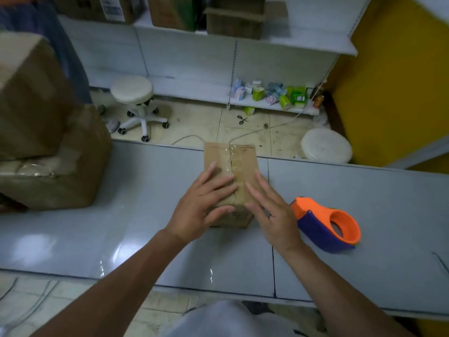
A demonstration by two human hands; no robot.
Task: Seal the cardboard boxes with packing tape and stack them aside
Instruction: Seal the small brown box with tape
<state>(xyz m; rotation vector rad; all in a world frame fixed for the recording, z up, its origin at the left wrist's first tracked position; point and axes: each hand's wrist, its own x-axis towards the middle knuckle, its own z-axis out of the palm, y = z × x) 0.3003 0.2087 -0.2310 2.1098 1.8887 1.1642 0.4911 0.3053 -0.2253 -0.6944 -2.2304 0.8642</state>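
Cardboard box (230, 166): small, brown, flaps closed, standing mid-bench on the grey bench (121, 227), long side running 12 to 6 o'clock. Packing tape (235, 155): clear strip along the top centre seam, wrinkled toward the 12 o'clock end. Left hand (204, 203): palm down, fingers straight and spread, lying flat on the box top at the 9 o'clock side of the seam, thumb across the near top edge; grips nothing. Right hand (269, 207): palm down, fingers straight and slightly apart, laid over the 3 o'clock edge of the box top, fingertips close to the seam; grips nothing. Tape dispenser (325, 224): orange and purple, lying on the bench at 4 o'clock from the box, just beside the right hand, untouched. Large cardboard boxes (48, 142): two, taped, stacked one on the other at 9 o'clock, on the bench's left end. White wheeled stool (132, 91): on the floor at 11 o'clock. Second round stool (325, 147): at 2 o'clock, past the bench's far edge. Scissors (242, 119): on the floor (194, 122) at 12 o'clock. Low shelf (267, 104): at 1 o'clock, carrying small coloured packets (274, 93).
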